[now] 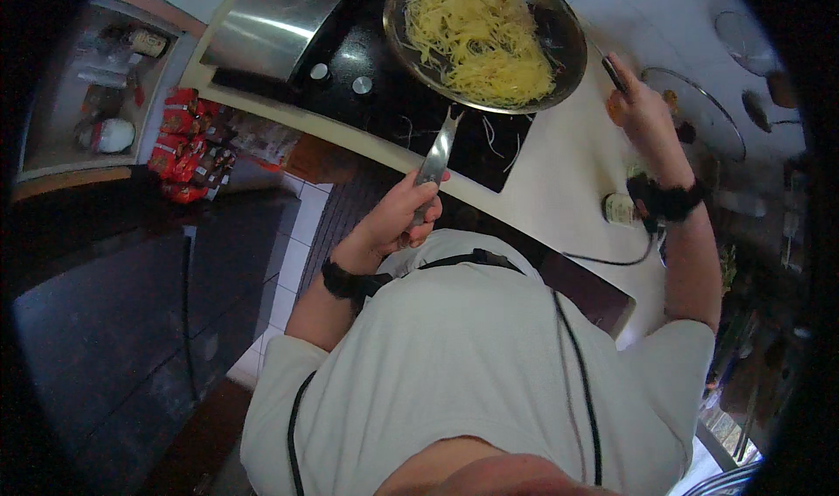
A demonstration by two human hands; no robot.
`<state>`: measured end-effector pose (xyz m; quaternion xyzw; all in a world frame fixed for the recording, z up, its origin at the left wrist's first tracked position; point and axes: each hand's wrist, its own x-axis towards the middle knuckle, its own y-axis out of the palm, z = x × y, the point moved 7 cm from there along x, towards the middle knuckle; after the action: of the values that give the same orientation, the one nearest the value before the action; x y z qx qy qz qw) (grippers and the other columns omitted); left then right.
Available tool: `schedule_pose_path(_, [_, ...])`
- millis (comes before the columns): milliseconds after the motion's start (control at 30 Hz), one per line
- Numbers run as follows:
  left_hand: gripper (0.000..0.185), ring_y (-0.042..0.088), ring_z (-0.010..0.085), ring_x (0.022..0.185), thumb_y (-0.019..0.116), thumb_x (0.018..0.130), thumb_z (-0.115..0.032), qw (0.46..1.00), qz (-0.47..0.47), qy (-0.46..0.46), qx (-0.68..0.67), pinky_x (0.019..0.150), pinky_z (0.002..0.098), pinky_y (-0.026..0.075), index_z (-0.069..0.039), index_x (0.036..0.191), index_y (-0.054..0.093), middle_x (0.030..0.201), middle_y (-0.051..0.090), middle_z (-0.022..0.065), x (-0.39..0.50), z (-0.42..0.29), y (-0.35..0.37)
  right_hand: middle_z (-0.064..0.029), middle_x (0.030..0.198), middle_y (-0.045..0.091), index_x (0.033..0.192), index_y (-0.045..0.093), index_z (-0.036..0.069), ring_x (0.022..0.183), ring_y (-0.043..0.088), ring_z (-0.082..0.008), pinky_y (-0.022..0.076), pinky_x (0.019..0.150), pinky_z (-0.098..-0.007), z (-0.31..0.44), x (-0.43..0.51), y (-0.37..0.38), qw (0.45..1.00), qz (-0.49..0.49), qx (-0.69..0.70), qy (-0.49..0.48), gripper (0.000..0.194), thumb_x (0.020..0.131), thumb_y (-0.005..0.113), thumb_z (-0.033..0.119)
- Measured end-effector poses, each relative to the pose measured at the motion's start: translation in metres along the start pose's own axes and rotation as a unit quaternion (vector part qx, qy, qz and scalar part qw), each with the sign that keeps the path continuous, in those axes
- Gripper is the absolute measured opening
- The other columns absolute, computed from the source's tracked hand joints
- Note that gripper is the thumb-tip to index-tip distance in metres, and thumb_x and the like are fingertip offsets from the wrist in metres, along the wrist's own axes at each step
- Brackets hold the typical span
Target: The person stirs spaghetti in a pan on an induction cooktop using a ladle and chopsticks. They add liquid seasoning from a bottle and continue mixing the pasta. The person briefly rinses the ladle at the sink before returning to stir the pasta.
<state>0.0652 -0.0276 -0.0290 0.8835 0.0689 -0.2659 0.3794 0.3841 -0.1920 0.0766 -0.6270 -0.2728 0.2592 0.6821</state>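
A wide metal pan [571, 70] sits on the black cooktop [354, 44], filled with a heap of thin pale-yellow shreds [482, 40] that look like shredded potato. My left hand [409, 211] is closed around a metal clamp-like handle [440, 145]. Its forked tip meets the near rim of the pan; whether it grips the rim I cannot tell. In my right hand [642, 112] is the dark grip of a long-handled utensil [613, 73], whose thin shaft runs toward the pan's right side. The utensil's head cannot be made out.
Loose shreds [491, 135] lie on the cooktop's near right corner. A labelled bottle [619, 209] and a black cable [609, 262] are on the pale counter [537, 201], near a glass lid [711, 99]. Red packets [177, 145] are at left, above a dark cabinet [131, 312].
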Motion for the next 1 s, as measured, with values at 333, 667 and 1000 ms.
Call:
schedule_pose_path(333, [0.032,0.040,0.0058,0.040,0.040,0.096,-0.026,1.000,0.004,-0.008,0.016,0.035,0.0206,0.035,-0.012,0.125,0.037,0.069,0.045,0.0005,0.002,0.003,-0.001,-0.0208,0.101,0.062,0.135,0.039,0.013,0.079,0.061,-0.0351,0.0502,0.067,-0.0406,0.111,0.049,0.052,0.977,0.053,0.207,-0.011,0.051,0.086,0.050,0.015])
schedule_pose_path(667, [0.030,0.040,0.0086,0.037,0.040,0.095,-0.022,1.000,0.005,-0.002,-0.004,0.033,0.0241,0.034,-0.010,0.122,0.038,0.067,0.048,0.0014,0.002,0.005,-0.003,-0.0065,0.084,0.050,0.136,0.040,0.032,0.069,0.057,-0.0271,0.0484,0.059,-0.0370,0.033,-0.002,-0.068,0.883,0.011,-0.313,-0.349,0.069,0.078,0.051,-0.003])
schedule_pose_path(1000, [0.030,0.038,0.0065,0.038,0.041,0.095,-0.024,1.000,-0.021,-0.008,0.010,0.034,0.0221,0.030,-0.012,0.122,0.039,0.068,0.047,0.0004,-0.004,-0.001,0.004,-0.0098,0.090,0.059,0.137,0.039,0.030,0.078,0.060,-0.0293,0.0497,0.066,-0.0389,0.059,0.069,0.014,0.962,-0.039,-0.127,-0.238,0.060,0.084,0.047,0.002])
